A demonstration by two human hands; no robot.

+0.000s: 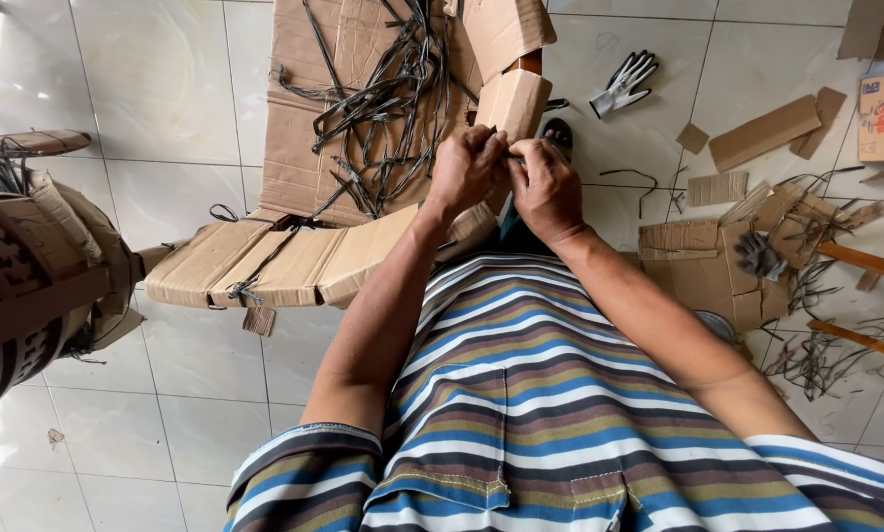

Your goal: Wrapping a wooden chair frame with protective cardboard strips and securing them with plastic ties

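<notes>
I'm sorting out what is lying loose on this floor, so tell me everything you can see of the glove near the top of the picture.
The glove is a single work glove, white on the fingers and cuff with a dark grey patch across the palm or back; it looks like knitted fabric, possibly coated. It lies flat on the pale tiled floor, fingers spread and pointing up and to the right. It sits just right of the cardboard-wrapped piece. No hand touches it.
</notes>
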